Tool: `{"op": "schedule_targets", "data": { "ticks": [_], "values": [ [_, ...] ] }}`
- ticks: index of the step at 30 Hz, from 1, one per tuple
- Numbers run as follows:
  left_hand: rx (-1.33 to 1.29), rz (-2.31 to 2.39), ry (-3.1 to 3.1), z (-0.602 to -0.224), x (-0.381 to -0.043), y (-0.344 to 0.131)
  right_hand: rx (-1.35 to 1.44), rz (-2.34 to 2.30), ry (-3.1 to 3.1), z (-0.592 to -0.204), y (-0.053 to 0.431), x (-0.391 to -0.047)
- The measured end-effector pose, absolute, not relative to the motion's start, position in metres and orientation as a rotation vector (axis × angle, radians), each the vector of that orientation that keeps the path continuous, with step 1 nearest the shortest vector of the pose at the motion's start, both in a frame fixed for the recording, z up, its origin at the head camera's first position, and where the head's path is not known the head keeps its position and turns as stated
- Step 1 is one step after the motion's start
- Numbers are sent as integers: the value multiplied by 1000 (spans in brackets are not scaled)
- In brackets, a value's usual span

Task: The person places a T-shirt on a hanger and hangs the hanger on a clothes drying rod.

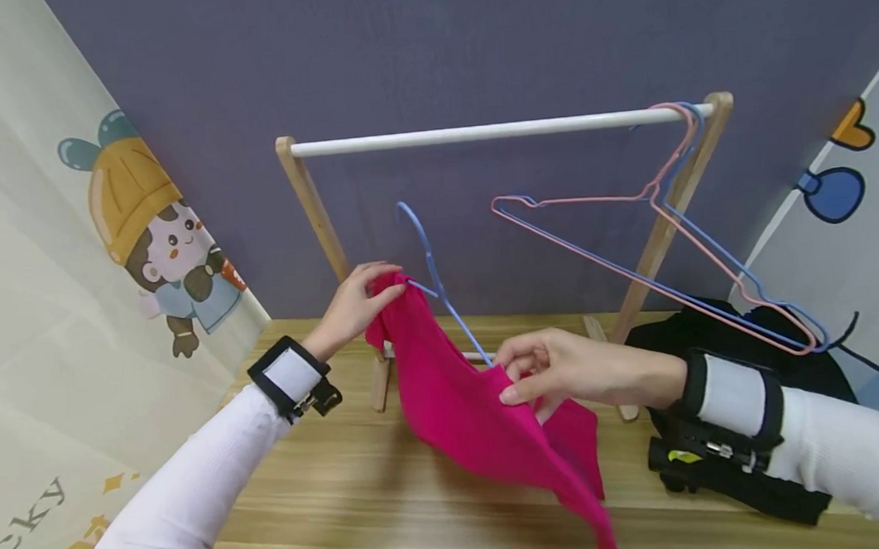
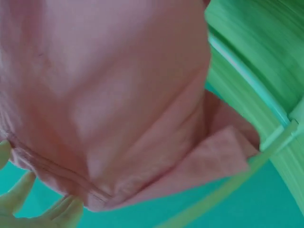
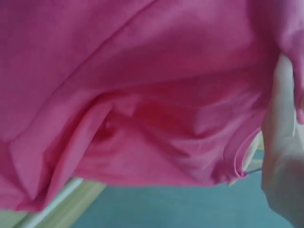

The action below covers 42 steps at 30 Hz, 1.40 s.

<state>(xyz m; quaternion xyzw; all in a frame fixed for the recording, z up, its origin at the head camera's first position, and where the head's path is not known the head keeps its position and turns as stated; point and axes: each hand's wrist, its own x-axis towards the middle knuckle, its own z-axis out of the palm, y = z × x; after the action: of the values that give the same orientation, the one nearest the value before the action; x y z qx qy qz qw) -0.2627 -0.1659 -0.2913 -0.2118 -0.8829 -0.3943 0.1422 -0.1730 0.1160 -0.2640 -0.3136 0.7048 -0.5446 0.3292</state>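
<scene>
A bright pink T-shirt (image 1: 461, 398) hangs between both hands over a blue hanger (image 1: 433, 266), whose hook stands up out of the neckline. My left hand (image 1: 355, 308) pinches one shoulder of the shirt, where an end of the hanger goes in under the cloth. At the other side of the neckline, my right hand (image 1: 564, 367) pinches the fabric beside the hanger's lower arm. In the right wrist view the shirt's collar (image 3: 237, 147) shows near that hand. The cloth hides the hanger's ends. Fingertips (image 2: 21, 190) of the left hand touch the shirt's edge in the left wrist view.
Behind stands a rack with a white rail (image 1: 477, 131) and wooden legs. A pink hanger (image 1: 592, 200) and another blue hanger (image 1: 753, 279) hang at its right end. Black cloth (image 1: 748, 474) lies on the wooden table (image 1: 309, 497) at right.
</scene>
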Motion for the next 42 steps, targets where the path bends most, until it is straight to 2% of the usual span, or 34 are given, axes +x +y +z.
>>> {"op": "schedule_targets", "data": {
  "ticks": [10,26,34,42],
  "values": [
    [-548,-1281,-2688,-283,-250,-216,-774,-1609,1737,-234,75,-182],
    [-571,-1168,-2941,-301,-223,-277,-731,-1737,1841,-201,4,-220],
    [-613,-1099,-2980,-308,-214,-296,-625,-1783,1871,-206,-28,-230],
    [-671,-1082,-3064,-305,-208,-305,-574,-1812,1906,-229,-40,-235]
  ]
}}
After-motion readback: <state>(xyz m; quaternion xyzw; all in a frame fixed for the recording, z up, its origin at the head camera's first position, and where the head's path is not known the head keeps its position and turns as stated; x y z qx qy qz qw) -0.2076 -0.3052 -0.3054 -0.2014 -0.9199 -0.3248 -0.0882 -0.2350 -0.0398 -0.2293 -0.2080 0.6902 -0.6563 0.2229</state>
